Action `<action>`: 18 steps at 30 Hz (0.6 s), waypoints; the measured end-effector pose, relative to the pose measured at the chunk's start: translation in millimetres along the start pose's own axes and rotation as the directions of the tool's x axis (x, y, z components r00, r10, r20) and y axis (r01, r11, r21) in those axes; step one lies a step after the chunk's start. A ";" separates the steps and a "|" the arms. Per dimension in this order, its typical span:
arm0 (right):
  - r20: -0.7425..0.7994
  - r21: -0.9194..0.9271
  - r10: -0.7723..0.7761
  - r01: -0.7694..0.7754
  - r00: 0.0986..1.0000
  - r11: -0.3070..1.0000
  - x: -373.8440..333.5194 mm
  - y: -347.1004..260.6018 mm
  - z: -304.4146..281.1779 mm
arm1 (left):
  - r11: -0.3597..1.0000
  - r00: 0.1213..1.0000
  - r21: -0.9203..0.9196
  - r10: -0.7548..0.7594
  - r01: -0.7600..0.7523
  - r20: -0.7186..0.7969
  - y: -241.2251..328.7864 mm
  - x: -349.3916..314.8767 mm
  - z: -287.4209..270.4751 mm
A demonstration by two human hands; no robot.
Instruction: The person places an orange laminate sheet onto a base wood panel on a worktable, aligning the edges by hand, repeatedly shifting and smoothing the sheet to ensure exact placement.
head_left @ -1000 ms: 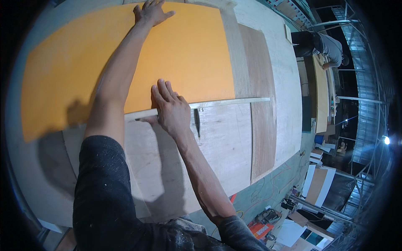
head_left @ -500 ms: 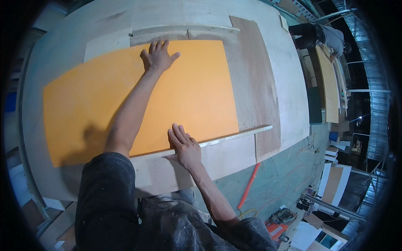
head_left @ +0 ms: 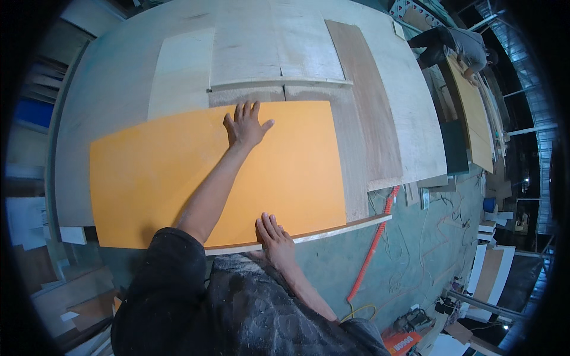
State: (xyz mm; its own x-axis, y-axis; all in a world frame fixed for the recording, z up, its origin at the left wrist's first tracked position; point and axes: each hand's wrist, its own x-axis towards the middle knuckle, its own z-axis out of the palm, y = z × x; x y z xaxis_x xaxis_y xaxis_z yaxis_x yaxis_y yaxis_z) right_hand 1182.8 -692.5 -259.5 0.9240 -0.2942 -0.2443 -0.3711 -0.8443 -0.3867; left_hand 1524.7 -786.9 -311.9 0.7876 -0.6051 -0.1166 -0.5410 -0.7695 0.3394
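Observation:
A flat orange panel (head_left: 297, 160) lies before me on a grey-brown board (head_left: 350, 154). My left hand (head_left: 244, 127) presses on the panel's far edge, fingers spread and thumb out to the right. At the near edge is my right hand (head_left: 276, 240), its fingers stretched flat on the orange surface and its palm over a thin wooden strip (head_left: 338, 229). This strip runs along the near side of the panel and sticks out past its right end. A second strip (head_left: 261, 83) lies beyond the panel's far edge. What is under my right palm is hidden.
A large pale worktable (head_left: 95, 95) carries a long brown board (head_left: 368, 101) on the right. A red coiled hose (head_left: 374, 255) hangs off the near side to the green floor. At the far right a person (head_left: 466, 47) bends over stacked boards (head_left: 469, 113).
The orange panel, both strips and the board under them have slid toward me, so the near strip now lies beyond the table's near edge. Both hands have stayed on the panel.

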 end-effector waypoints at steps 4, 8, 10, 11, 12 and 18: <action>-0.032 -0.018 0.018 -0.019 0.999 1.000 -0.9 -0.1 -16.4 | 1.000 0.994 -0.029 0.012 -0.009 0.108 24.3 1.9 -14.6; 0.044 0.184 -0.028 0.020 0.999 0.983 14.1 5.6 -28.5 | 0.990 1.000 -0.138 0.029 -0.030 -0.012 -20.5 -2.7 -16.6; -0.084 0.372 0.212 -0.167 0.974 0.913 8.4 30.6 -39.9 | 0.959 0.997 -0.281 0.011 -0.032 -0.077 -43.9 -28.5 -20.7; -0.297 0.293 0.246 -0.158 0.922 0.943 3.0 64.1 -37.6 | 0.925 0.994 -0.379 -0.005 -0.038 -0.112 -41.3 -45.7 -28.5; -0.496 0.247 0.281 -0.177 0.821 0.953 -4.5 89.8 -46.9 | 0.888 0.989 -0.458 -0.040 -0.030 -0.142 -54.0 -66.9 -35.2; -0.259 -0.072 0.578 -0.612 0.774 0.787 -30.2 178.1 -78.0 | 0.666 0.442 -0.223 -0.672 0.712 -0.593 -257.8 -276.4 -23.3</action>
State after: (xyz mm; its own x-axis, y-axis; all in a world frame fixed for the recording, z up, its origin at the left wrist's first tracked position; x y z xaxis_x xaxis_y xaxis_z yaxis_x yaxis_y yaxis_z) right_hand 1096.0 -869.0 -251.6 0.5242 -0.8318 -0.1827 -0.8514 -0.5166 -0.0908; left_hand 1453.3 -416.4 -345.5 0.8873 0.3709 0.2741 0.2666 -0.8975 0.3513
